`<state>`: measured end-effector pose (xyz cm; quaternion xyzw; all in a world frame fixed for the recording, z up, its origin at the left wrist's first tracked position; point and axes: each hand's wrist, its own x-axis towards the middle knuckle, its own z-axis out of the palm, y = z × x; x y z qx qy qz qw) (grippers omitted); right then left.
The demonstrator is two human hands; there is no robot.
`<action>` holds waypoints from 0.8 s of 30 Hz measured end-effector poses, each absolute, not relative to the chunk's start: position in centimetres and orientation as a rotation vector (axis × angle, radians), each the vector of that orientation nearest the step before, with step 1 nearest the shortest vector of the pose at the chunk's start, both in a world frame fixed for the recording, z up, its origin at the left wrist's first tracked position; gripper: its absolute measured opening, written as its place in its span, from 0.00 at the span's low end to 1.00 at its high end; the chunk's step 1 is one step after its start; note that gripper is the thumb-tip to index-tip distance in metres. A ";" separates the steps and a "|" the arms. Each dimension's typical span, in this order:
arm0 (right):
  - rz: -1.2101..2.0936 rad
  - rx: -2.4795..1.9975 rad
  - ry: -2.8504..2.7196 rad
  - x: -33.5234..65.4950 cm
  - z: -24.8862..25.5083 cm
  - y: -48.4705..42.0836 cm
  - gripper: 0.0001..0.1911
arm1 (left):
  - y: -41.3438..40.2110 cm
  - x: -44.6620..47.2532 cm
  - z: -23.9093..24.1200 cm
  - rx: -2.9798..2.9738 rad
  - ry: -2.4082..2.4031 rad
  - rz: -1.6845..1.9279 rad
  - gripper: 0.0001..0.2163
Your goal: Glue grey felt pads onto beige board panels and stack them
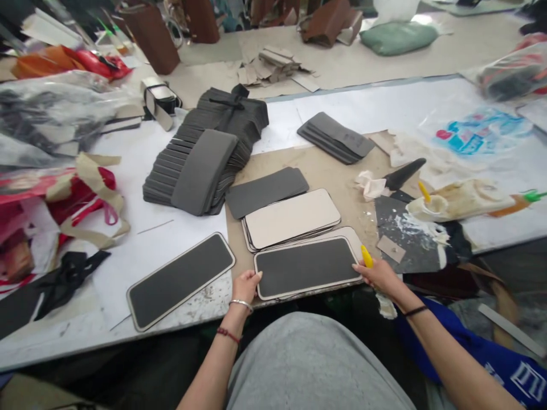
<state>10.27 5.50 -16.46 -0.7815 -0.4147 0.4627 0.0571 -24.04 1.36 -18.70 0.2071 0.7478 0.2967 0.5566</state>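
Observation:
A rounded dark grey panel with a pale border [307, 266] lies at the table's front edge, on top of pale pieces. My left hand [245, 287] grips its left end, thumb on top. My right hand [378, 277] pinches the right end and also holds a yellow stick [366, 256] that points up; its lower end is hidden. Behind the panel is a stack of pale rounded boards [293, 218], with dark grey pieces [269, 191] beyond. A similar bordered panel [182, 282] lies apart, left of my left hand.
A large bundle of grey pieces [200, 151] sits at back left, and a smaller pile [335, 136] at back right. On the right are a glue-smeared dark sheet [393, 228] and a whitish bottle [465, 198]. Red material and straps [92, 193] lie far left.

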 end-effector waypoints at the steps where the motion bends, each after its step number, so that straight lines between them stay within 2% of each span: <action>1: 1.396 -2.368 -1.272 10.2 -16.3 5.5 0.10 | 1.3 -24.1 -18.7 0.489 1.758 0.708 0.17; 12: 0.979 -2.272 -1.633 8.9 -12.6 3.7 0.16 | 0.7 -25.1 -16.9 0.562 1.668 0.855 0.15; 16: 0.962 -2.283 -1.595 7.8 -11.5 3.6 0.19 | 0.6 -26.1 -16.4 0.566 1.644 0.897 0.14; 24: 0.940 -2.230 -1.697 4.1 -9.6 5.0 0.19 | -0.1 -29.5 -14.8 0.548 1.654 1.021 0.14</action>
